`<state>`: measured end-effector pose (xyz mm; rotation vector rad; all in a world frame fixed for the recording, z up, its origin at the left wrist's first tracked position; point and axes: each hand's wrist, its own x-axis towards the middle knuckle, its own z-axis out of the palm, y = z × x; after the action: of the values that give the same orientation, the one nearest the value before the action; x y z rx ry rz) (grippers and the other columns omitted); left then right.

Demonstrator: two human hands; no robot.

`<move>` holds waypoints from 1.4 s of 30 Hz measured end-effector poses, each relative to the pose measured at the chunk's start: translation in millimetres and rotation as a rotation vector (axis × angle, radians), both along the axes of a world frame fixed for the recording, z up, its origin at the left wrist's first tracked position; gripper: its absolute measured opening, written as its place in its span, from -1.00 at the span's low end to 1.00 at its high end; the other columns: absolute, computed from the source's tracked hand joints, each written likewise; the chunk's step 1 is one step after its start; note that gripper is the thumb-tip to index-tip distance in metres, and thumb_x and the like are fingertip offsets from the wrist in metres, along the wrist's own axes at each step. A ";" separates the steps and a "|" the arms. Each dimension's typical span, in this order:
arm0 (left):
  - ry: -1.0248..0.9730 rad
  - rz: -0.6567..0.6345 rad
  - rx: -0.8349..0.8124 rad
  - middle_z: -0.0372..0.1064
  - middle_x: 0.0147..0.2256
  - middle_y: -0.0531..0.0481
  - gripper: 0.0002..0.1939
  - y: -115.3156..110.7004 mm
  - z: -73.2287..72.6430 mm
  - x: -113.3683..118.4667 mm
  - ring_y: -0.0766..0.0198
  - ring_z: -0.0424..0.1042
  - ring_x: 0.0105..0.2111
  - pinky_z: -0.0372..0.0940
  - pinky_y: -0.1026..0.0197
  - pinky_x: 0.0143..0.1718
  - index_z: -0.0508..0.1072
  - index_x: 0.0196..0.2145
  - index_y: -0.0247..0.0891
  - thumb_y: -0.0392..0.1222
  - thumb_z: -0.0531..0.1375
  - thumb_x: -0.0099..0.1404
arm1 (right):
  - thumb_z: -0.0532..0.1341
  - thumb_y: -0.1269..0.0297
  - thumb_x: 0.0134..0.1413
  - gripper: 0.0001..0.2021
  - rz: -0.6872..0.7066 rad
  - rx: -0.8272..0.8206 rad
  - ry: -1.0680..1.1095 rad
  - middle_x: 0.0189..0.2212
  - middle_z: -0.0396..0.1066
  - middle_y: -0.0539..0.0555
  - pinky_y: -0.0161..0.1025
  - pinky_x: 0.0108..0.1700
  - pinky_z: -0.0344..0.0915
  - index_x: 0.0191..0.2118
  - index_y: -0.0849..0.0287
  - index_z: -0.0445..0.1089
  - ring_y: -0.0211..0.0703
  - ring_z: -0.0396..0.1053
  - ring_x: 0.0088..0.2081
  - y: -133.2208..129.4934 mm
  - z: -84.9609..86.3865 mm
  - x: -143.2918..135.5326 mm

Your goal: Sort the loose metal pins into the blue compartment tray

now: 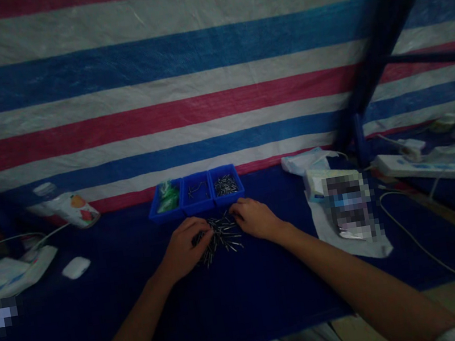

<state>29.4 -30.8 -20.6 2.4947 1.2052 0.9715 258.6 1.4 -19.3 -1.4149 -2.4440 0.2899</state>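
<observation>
A loose pile of thin dark metal pieces [220, 235] lies on the blue table in front of three blue bins. My left hand [187, 246] rests over the pile's left side, its fingers curled around some pieces. At the pile's upper right is my right hand [254, 218], with its fingertips pinched together; anything between them is too small to make out. The left bin [155, 208] holds green plastic packets, the middle bin [196, 200] a few thin metal pieces, and the right bin [229, 198] many small metal parts.
A bottle [80, 210] and a white case [76, 267] are at the left. On the right lie a white sheet [364, 246], packets, a power strip [442, 164] and a looping cable. A striped tarp [200, 105] hangs behind the table [232, 308].
</observation>
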 end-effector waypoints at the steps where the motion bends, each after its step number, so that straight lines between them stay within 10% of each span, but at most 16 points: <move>1: 0.004 -0.002 -0.005 0.43 -0.25 -0.05 -0.84 0.1 -0.3 0.0 0.20 0.41 -0.20 0.31 0.13 -0.12 0.48 -0.29 -0.23 -0.15 0.13 0.38 | 0.03 0.42 0.19 -0.70 0.008 0.004 -0.004 -0.14 0.43 0.14 -0.23 -0.10 0.25 -0.07 0.13 0.44 -0.11 0.38 -0.12 0.1 -0.6 0.1; 42: 0.023 0.012 0.004 0.44 -0.25 -0.06 -0.82 2.5 -0.8 -3.0 0.18 0.42 -0.20 0.32 0.11 -0.12 0.48 -0.29 -0.22 -0.12 0.12 0.38 | 0.01 0.63 0.10 -0.62 0.092 0.103 -0.152 -0.11 0.36 0.26 -0.08 0.06 0.18 -0.04 0.25 0.39 -0.03 0.30 -0.05 1.4 3.0 12.8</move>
<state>26.4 -28.3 -21.3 2.5117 1.2279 0.9516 271.4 2.7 -16.3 -1.3289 -2.6088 0.0777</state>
